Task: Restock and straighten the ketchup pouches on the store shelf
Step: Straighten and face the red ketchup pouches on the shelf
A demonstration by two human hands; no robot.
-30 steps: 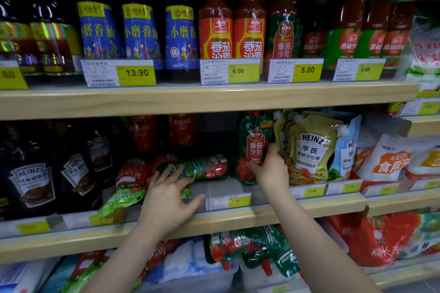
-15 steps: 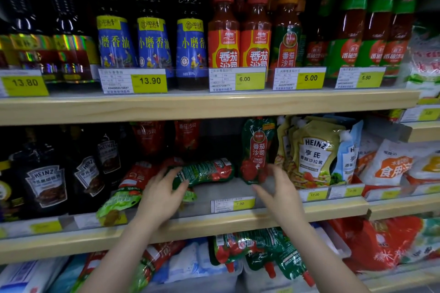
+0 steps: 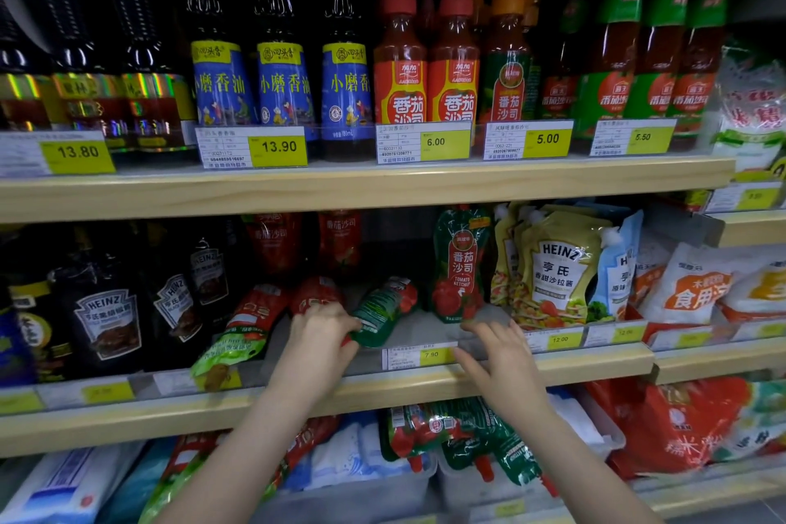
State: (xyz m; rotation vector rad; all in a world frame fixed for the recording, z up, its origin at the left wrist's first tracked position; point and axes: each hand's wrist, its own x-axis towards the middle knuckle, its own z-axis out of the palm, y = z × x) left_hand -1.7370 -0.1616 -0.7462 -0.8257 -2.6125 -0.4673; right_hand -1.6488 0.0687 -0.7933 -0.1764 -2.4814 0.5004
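my left hand (image 3: 317, 336) grips the near end of a green ketchup pouch (image 3: 383, 308) lying tipped on the middle shelf (image 3: 553, 362). my right hand (image 3: 495, 357) hovers, fingers loose and seemingly empty, by the shelf edge below an upright pouch (image 3: 459, 268); bare shelf shows between them.

Pale wood-edged shelves (image 3: 365, 187) run across the frame, three tiers stacked, a second unit (image 3: 748, 225) stepping in at right. Yellow price tags (image 3: 278, 147) line every front lip (13.90, 6.00, 5.00 readable). Upper left sits dim; light falls brighter mid-frame.
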